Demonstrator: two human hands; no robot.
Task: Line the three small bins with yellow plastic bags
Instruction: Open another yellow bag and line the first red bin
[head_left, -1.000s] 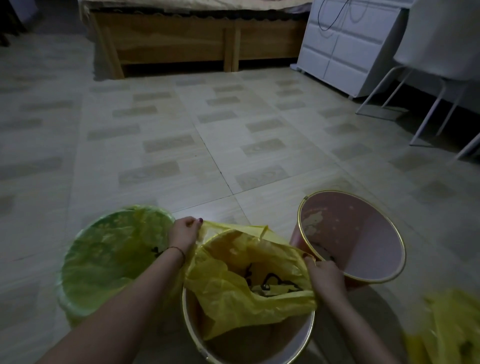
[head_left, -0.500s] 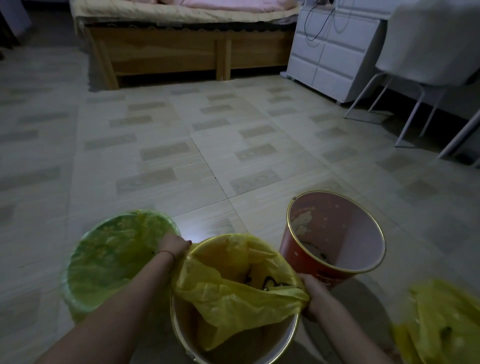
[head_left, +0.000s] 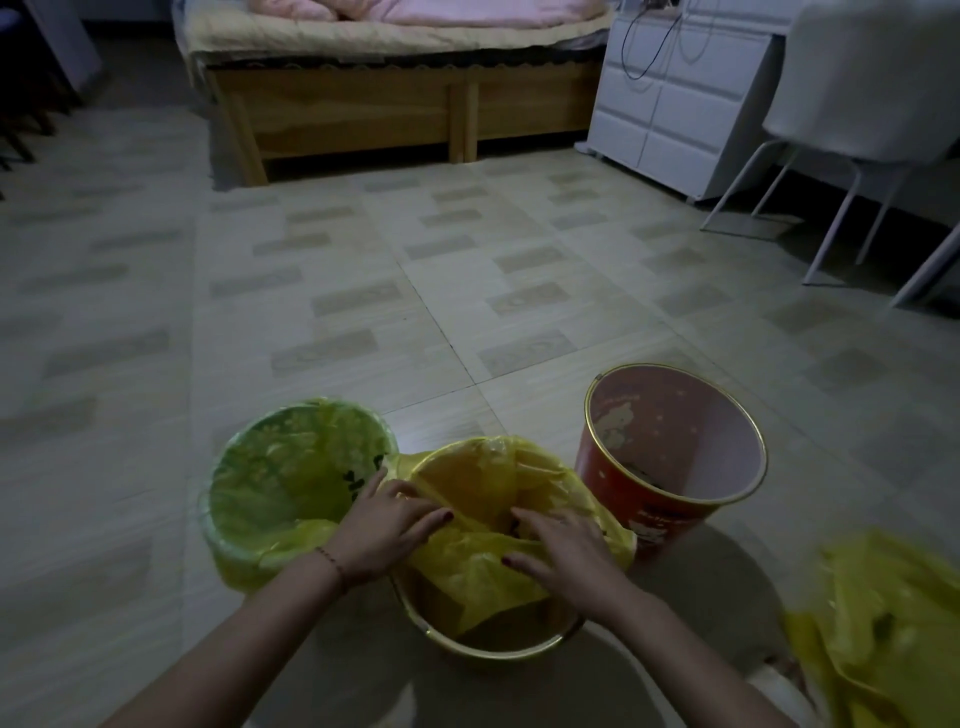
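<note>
On the tiled floor (head_left: 363, 291) near the camera, three small bins stand in a rough row. Left bin (head_left: 298, 493): yellow liner already over its rim, looks done. Middle bin (head_left: 493, 644): yellow bag (head_left: 498, 499) partly seated; far edge draped over the rim, near edge slack and sagging inside, near rim bare. Right bin (head_left: 675, 441), red with a gold rim: no liner. Spare yellow bags (head_left: 883, 623) lie heaped on the floor at lower right.

Left hand (head_left: 387, 530): fingers fairly straight, laid flat on the bag at the left side of the middle bin; pressing, not clenched. Right hand (head_left: 566, 551): fingers spread and lightly bent over the slack film at the centre-right; whether they pinch the film, cannot tell.

Judgement: step in hand is seating the second liner; task roughly half done.

To do it well:
- push the film down the middle to let trapped air out;
- find the loose near hem, pull it toward the body and fold it over the bare rim;
- keep the far edge pinned so it does not slip off;
- pull gently, thin film tears on a metal rim.
</note>
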